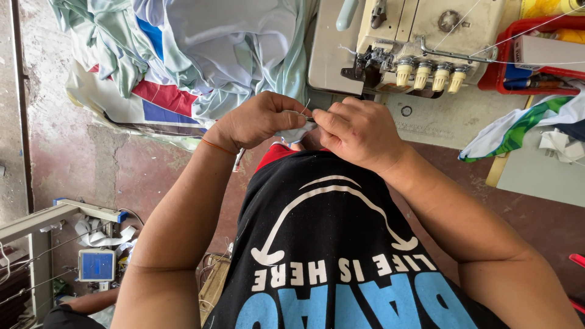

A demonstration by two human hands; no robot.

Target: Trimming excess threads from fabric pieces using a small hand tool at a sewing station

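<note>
my left hand [259, 119] + right hand [359, 131]: grip pinched shut on small pale cloth piece [295, 133], held close to see | sewing machine [420, 42] just beyond | fabric pile [201, 55] beyond-left

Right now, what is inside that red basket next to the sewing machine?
The red basket holds a white box and some pens. Anything lower down is hidden by its wall and by the box.

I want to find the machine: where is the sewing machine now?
In the head view, the cream sewing machine sits at top centre-right, just beyond both hands, left of the red basket.
</note>
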